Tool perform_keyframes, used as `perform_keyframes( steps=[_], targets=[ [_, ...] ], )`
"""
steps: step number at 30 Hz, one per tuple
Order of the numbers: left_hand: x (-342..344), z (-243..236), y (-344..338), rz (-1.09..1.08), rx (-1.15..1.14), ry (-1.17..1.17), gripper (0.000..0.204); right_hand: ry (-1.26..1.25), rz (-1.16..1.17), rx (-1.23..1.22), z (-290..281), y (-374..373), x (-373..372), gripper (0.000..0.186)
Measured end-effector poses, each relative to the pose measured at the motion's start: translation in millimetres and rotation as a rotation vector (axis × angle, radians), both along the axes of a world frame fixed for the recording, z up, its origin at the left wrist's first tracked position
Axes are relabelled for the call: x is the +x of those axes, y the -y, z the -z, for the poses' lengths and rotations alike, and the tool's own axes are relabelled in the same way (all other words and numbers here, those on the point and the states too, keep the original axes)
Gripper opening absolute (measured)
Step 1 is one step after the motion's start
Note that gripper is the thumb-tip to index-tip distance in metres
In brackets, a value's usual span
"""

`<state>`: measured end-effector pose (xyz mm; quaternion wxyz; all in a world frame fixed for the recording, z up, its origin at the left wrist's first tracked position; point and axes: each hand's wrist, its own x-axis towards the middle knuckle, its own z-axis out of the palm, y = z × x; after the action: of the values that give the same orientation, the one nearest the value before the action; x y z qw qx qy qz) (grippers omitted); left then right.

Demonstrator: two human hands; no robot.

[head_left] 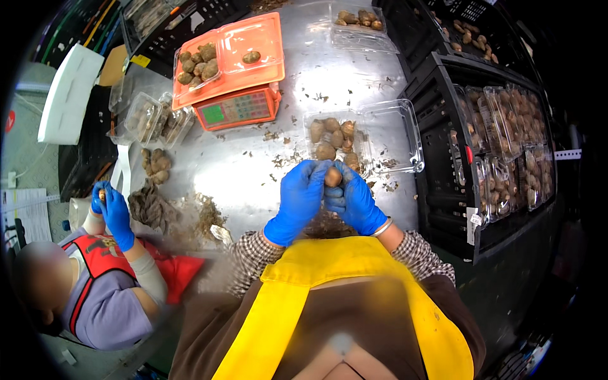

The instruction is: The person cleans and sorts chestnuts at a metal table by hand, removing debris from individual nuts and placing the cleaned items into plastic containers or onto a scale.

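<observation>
Holding brown tuber (332, 177), left hand (297, 195) curled, right hand (358, 202) curled

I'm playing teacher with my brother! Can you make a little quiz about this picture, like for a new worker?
1. True or false: the camera wearer's left hand and right hand together hold a brown tuber.
2. What colour is the scale? a) purple b) orange c) black
3. Fill in: the black crate nearest the right hand is to the ___ of the open clear box before the hands.

Key: 1 true; 2 b; 3 right
</observation>
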<state>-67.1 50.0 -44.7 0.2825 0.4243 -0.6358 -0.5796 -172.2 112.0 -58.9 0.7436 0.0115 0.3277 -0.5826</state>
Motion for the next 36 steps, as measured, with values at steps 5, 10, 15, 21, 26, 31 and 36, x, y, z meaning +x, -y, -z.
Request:
perform_keyframes(
  steps=[5, 10, 15, 21, 26, 31, 36],
  targets=[
    [5.0, 3.1, 5.0, 0.000, -0.098, -0.073, 0.016, 0.255, -0.067, 0.011, 1.1, 3.8, -9.8, 0.034],
    [3.8, -5.2, 10.7, 0.221, -0.388, -0.173, 0.027, 0.177, -0.085, 0.122, -9.0, 8.6, -5.5, 0.036],
    [3.0, -3.1, 11.1, 0.132, 0.019, -0.219, 0.024, 0.079, -0.108, 0.182, -11.6, 9.4, 2.1, 0.038],
    [1.1, 1.4, 14.2, 0.035, 0.335, -0.295, 0.019, 0.101, -0.165, 0.100, -5.3, 7.2, -0.2, 0.038],
    [-3.1, -10.8, 5.5, 0.134, 0.189, -0.291, 0.030, 0.288, -0.142, 0.037, 1.8, 7.6, -14.8, 0.037],
    [-1.3, 2.2, 1.5, 0.144, 0.179, -0.307, 0.038, -0.357, -0.049, -0.089, -41.6, 0.0, -19.0, 0.033],
    [-2.1, -9.5, 5.2, 0.124, 0.037, -0.308, 0.042, -0.897, 0.211, -0.231, -19.4, -2.6, -20.0, 0.020]
  ],
)
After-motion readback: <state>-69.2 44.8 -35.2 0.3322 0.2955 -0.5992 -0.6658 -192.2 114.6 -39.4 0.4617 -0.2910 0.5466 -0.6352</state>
